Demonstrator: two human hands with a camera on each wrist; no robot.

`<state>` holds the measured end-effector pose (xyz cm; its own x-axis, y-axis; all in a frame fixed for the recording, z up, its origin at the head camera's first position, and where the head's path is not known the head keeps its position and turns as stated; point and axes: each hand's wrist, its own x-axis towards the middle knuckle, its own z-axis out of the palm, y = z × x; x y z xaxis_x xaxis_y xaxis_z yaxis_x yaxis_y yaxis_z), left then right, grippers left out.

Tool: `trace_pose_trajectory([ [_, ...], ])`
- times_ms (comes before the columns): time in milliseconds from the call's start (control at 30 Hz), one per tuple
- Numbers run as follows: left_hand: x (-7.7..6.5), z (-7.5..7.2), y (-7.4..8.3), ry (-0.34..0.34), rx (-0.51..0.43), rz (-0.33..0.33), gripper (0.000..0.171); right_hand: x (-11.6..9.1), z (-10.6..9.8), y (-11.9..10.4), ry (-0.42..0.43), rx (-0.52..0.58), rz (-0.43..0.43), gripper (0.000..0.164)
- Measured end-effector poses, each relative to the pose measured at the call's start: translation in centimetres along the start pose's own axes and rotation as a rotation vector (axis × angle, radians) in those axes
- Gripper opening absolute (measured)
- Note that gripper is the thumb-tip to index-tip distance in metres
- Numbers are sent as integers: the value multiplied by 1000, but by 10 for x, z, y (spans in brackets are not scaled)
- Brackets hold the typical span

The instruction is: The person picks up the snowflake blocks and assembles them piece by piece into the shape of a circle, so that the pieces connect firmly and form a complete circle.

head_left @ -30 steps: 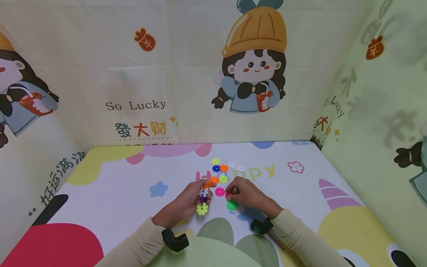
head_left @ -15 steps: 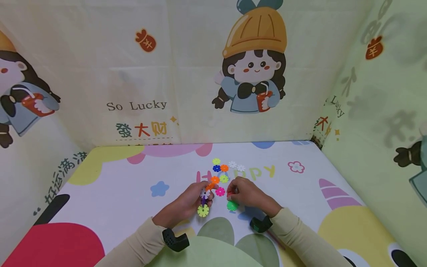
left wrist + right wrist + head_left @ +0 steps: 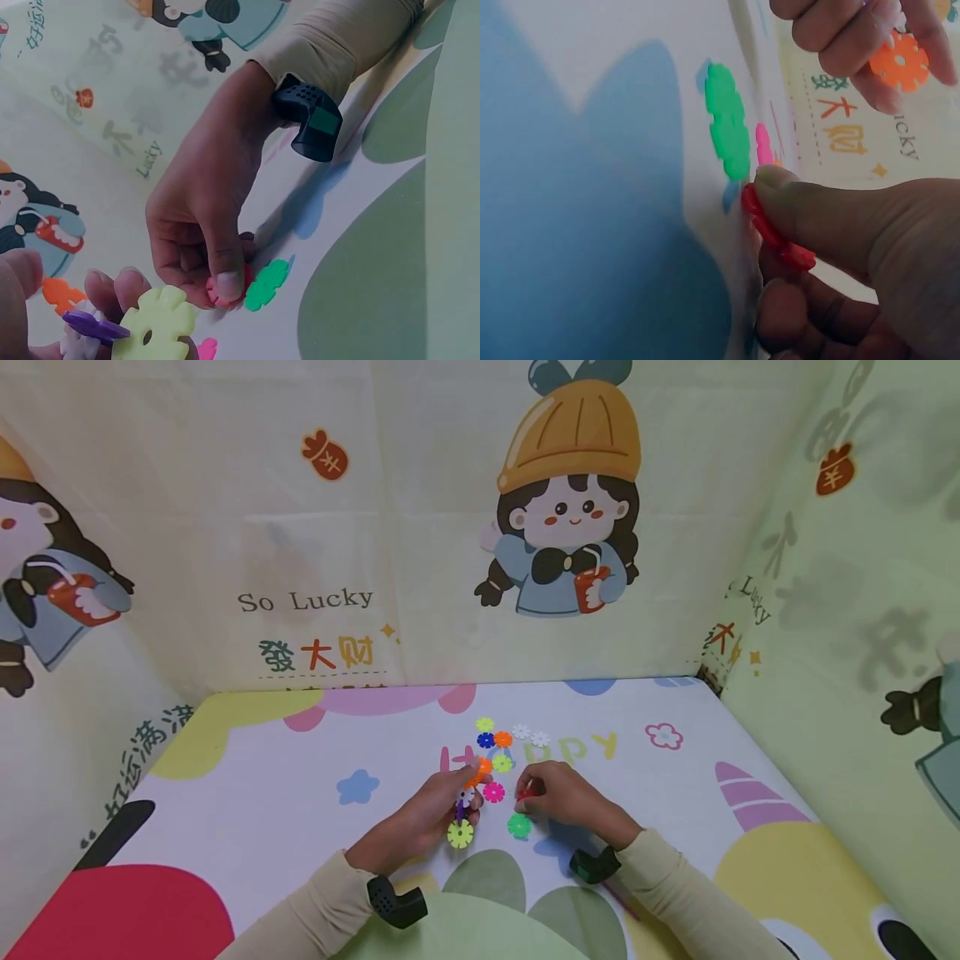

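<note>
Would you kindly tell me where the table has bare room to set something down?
Bare table lies at left, between the red print and the printed blue star, and at right, between the right hand and the striped purple print. Between that hand and the left hand, and just beyond, flower pieces crowd.

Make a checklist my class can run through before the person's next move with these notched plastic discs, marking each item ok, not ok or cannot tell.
1. Left hand holds the joined piece: ok.
2. Purple notched plastic disc slotted into the yellow-green notched plastic disc: ok.
3. Right hand pinches the red notched plastic disc: ok.
4. Red disc joined to the left hand's piece: not ok; there is a gap.
5. Red disc clear of the green notched plastic disc: cannot tell; they look very close.
6. Space between the hands free: not ok; a pink notched plastic disc lies there.
</note>
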<state>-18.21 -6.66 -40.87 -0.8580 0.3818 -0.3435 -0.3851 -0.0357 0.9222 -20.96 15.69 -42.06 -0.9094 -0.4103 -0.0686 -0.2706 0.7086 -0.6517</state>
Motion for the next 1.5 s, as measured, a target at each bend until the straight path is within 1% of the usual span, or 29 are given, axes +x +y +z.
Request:
trace_pose_trajectory([
  [100, 1, 0, -1, 5, 22, -6, 54, -2, -3, 5, 4, 21, -39, 10],
  [167, 1, 0, -1, 10, 14, -9, 51, -3, -5, 8, 5, 33, -59, 7],
  [267, 1, 0, -1, 20, -1, -5, 48, -3, -8, 9, 8, 41, -57, 15],
  [333, 1, 0, -1, 20, -14, -2, 46, -4, -9, 8, 28, 45, -56, 22],
  [433, 1, 1, -1, 18, -23, -5, 44, -5, -10, 4, 91, 69, -74, 27],
  [533, 1, 2, -1, 26, -19, -4, 42, -5, -10, 1, 182, 121, -125, 30],
  [600, 2, 2, -2, 41, -5, 7, 43, -5, -10, -1, 235, 162, -159, 31],
  [667, 3, 1, -3, 65, 0, 22, 46, -5, -10, -4, 270, 197, -171, 31],
  [800, 5, 0, -3, 110, -23, 49, 51, -5, -10, -9, 327, 254, -145, 30],
  [933, 5, 0, -4, 129, -50, 47, 54, -6, -11, -14, 372, 298, -111, 21],
  [1033, 4, 1, -4, 121, -42, 37, 54, -6, -11, -15, 367, 337, -96, 16],
  [1200, 3, 5, -4, 93, 2, 26, 52, -6, -9, -14, 301, 376, -102, 16],
  [1367, 4, 7, -3, 98, 48, 29, 53, -5, -7, -19, 264, 405, -146, 14],
  [1500, 5, 9, -2, 109, 109, 39, 51, -5, -7, -22, 242, 451, -139, 15],
])
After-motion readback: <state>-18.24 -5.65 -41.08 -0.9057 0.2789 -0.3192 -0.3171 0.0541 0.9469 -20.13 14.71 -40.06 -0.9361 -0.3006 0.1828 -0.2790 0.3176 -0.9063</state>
